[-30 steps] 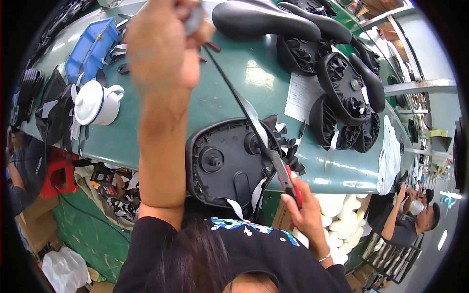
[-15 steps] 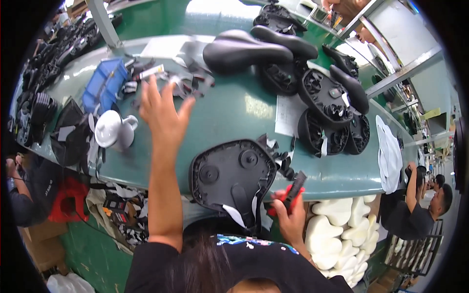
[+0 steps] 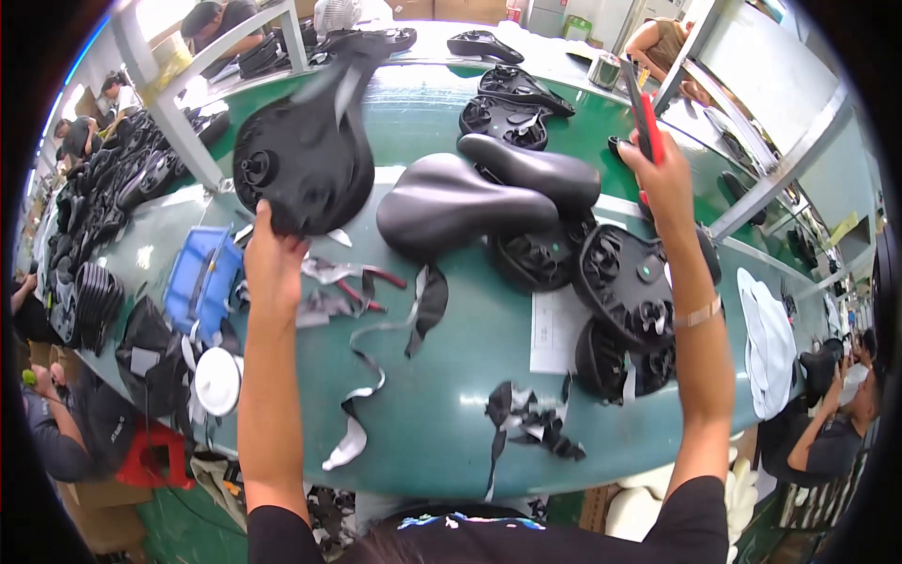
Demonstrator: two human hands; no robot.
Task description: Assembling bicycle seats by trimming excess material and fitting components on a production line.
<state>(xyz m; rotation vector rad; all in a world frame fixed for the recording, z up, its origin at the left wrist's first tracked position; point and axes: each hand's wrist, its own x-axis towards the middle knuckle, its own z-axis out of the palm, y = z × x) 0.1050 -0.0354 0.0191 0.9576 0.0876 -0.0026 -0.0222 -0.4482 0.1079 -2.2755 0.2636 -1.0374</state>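
My left hand (image 3: pixel 272 263) grips the wide end of a black bicycle saddle (image 3: pixel 305 155), held up above the far left of the table. The saddle's underside faces me, and its nose points away and is blurred. Held up at the right, my right hand (image 3: pixel 665 179) is closed around a red and black utility knife (image 3: pixel 646 127) with its dark end upward. A long trimmed strip (image 3: pixel 366 376) lies on the green table (image 3: pixel 442 414) between my forearms. Nearer the front edge is a heap of black and grey scraps (image 3: pixel 531 423).
Several black saddles (image 3: pixel 460 207) are piled right of centre, over a paper sheet (image 3: pixel 554 329). At left stand a blue bin (image 3: pixel 202 282) and a white round container (image 3: pixel 218 381), with red-handled pliers (image 3: pixel 376 287) nearby. Metal posts (image 3: pixel 164 113) rise at the back. Other people work around.
The saddle has gone from the front edge up to the far left, now in my left hand. My right hand has lifted the knife up and away. The strip now shows on the table.
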